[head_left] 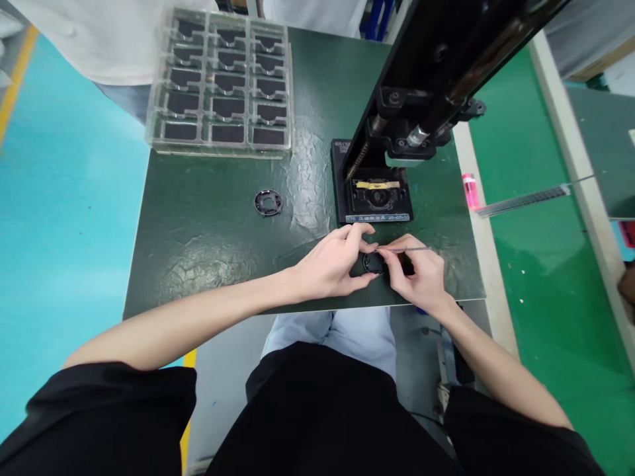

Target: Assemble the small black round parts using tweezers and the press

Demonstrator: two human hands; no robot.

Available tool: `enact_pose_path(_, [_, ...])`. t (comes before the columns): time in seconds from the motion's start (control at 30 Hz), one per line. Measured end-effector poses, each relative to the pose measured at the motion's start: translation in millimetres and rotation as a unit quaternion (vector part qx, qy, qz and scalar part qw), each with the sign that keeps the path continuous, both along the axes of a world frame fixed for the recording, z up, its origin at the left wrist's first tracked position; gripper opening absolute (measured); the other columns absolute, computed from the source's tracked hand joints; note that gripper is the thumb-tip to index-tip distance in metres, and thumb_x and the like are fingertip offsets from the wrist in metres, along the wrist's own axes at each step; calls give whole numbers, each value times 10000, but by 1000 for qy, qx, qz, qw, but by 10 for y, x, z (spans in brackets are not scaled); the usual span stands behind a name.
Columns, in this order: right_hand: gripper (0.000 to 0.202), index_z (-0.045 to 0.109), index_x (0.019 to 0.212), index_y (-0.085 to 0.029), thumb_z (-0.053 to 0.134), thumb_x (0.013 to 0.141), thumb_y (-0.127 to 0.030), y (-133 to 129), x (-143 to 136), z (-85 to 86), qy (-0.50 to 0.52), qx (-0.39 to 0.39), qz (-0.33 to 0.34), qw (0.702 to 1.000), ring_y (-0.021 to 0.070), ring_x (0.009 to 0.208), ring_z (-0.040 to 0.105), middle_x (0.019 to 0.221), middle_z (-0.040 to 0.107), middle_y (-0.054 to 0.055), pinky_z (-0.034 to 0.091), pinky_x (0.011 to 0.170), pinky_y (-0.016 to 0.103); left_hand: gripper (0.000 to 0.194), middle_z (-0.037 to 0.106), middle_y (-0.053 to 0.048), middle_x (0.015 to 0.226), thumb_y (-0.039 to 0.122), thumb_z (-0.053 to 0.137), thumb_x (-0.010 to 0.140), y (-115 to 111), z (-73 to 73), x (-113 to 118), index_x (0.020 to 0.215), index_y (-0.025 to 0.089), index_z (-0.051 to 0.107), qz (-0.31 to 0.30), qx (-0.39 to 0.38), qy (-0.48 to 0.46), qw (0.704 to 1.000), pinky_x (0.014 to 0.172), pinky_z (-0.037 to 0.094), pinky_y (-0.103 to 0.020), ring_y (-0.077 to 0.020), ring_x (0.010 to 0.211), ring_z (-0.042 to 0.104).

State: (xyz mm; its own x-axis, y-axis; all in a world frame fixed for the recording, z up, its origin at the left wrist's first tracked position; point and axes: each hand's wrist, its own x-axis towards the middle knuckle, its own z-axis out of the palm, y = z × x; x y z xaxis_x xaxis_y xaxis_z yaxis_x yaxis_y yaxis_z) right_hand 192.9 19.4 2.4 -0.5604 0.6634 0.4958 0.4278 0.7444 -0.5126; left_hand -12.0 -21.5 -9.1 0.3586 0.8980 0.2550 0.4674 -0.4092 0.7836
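Note:
Near the front edge of the dark green table, my left hand [342, 263] grips a small round black plastic housing [372, 263] between thumb and fingers. My right hand [417, 270] is closed in a pinch on a thin dark strip [414, 249], which runs across the top of the housing and sticks out to the right. Both hands meet at the housing, and the fingers hide part of it. Another black ring-shaped housing [268, 202] lies flat on the table, to the left and farther back.
A black press [340, 192] with a fixture [380, 197] stands just beyond my hands. At the back left is a clear compartment tray [218, 147] with dark pieces. Thin dark strips [526, 200] and a pink item [470, 190] lie at the right ledge. A person's white sleeve [109, 39] shows behind.

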Motion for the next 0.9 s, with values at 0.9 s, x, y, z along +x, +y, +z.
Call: enact_pose_path(0.9, [245,743,1183,-262,548,1035,-267,-177,278,450,68,-66,-99,991,167,732,692,909,766,51,586,658,338,538,748,-102,1149,357,770,829,29,-48,-10,1192,224,396,4,0,-3,1000,954,583,-457,-288,1169,713])
